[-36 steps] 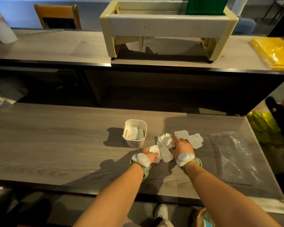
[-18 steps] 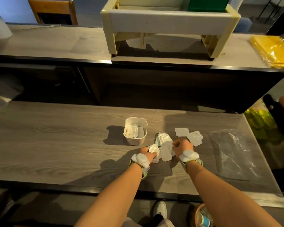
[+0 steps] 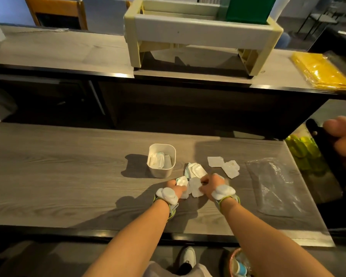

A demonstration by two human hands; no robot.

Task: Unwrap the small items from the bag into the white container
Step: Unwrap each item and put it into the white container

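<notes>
A small white container (image 3: 161, 171) stands on the grey table with a few unwrapped white items inside. Just right of it lies a wrapped white-and-teal packet (image 3: 194, 169). My left hand (image 3: 175, 187) grips a small packet (image 3: 181, 180) below the container. My right hand (image 3: 210, 183) is closed on a white wrapper piece (image 3: 195, 188) hanging from that packet. Two flat empty wrappers (image 3: 224, 165) lie further right, and the clear plastic bag (image 3: 274, 186) lies flat near the table's right end.
A raised counter behind holds a cream plastic stand (image 3: 200, 35) and a yellow packet stack (image 3: 322, 70). Another person's hand (image 3: 344, 136) holds a dark object at the right edge. The table's front edge (image 3: 168, 235) is close to my body.
My right hand pulled back from the loose wrappers toward me and closed next to my left hand on the packet's wrapper. The left hand stayed in place.
</notes>
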